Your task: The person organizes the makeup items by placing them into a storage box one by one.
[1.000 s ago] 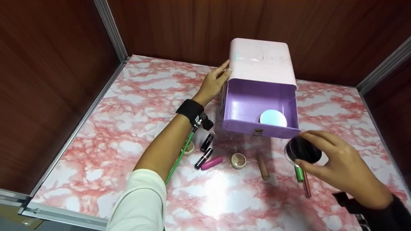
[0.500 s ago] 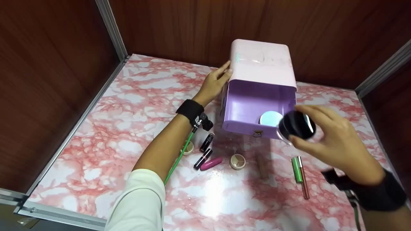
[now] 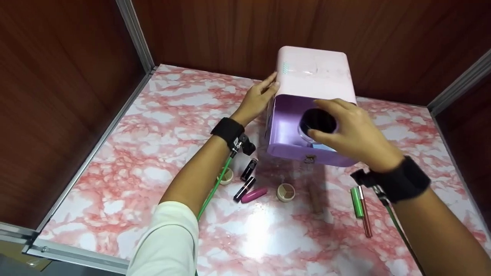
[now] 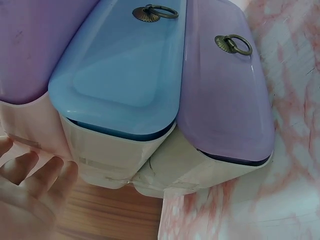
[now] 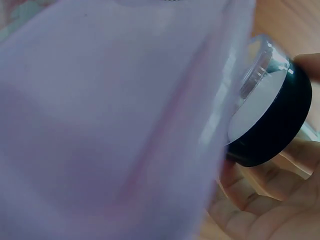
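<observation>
My right hand (image 3: 356, 128) pinches a round clear jar with a black lid (image 3: 318, 119) between thumb and fingers, over the pulled-out purple drawer (image 3: 291, 151). In the right wrist view white shows through the jar's clear side (image 5: 260, 105), and the drawer front (image 5: 100, 125) hides part of it. Under the jar, a light-blue round item (image 3: 324, 147) in the drawer is mostly covered. My left hand (image 3: 256, 100) rests against the left side of the pale pink drawer unit (image 3: 314, 73), fingers extended. The left wrist view shows blue (image 4: 120, 65) and purple (image 4: 225, 90) drawers closed below.
On the marbled table lie two black tubes (image 3: 249, 169) (image 3: 244, 189), a pink tube (image 3: 254, 195), two round three-section pots (image 3: 285, 192) (image 3: 226, 176), a brown tube (image 3: 315, 199), a green tube (image 3: 356, 202) and a thin reddish tube (image 3: 366, 218). Dark wood panels (image 3: 230, 34) enclose it.
My right hand has carried the jar up and left, from beside the drawer's front right corner to over its inside. The left hand stays at the unit's side.
</observation>
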Demonstrator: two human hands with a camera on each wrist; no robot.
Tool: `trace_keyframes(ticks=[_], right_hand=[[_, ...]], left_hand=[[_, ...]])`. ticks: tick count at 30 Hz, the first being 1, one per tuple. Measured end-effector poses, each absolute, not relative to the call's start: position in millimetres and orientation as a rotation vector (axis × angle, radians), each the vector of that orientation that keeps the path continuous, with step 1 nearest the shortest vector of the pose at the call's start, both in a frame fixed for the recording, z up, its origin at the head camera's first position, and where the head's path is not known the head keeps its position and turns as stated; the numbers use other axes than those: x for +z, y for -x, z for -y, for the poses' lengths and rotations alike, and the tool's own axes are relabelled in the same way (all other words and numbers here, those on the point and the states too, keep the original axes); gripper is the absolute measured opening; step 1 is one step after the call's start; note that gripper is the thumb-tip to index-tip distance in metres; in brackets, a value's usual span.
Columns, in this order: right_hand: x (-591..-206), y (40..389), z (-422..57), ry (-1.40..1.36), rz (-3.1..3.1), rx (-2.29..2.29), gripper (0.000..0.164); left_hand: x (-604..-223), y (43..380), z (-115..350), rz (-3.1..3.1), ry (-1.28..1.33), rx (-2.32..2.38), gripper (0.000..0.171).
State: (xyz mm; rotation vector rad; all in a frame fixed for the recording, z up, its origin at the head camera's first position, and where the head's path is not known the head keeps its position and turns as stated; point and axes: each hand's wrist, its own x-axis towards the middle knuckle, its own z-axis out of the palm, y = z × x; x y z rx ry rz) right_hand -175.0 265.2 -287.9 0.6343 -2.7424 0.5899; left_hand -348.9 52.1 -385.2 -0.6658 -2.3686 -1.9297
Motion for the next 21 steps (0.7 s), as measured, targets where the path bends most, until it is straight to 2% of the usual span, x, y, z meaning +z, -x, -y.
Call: trace_keyframes(ticks=[10,21], right_hand=[[-301.5,199.6,-233.0,-0.697,2.902,0.510,0.066],[-305.1,208.1,-224.7,-0.741,2.991,0.519,0.071]], left_hand=[[-386.1,348.5,-49.6,2.332,0.686,-1.941,0.053],[-383.1,348.3,-51.6,2.369,0.680,-1.929,0.053]])
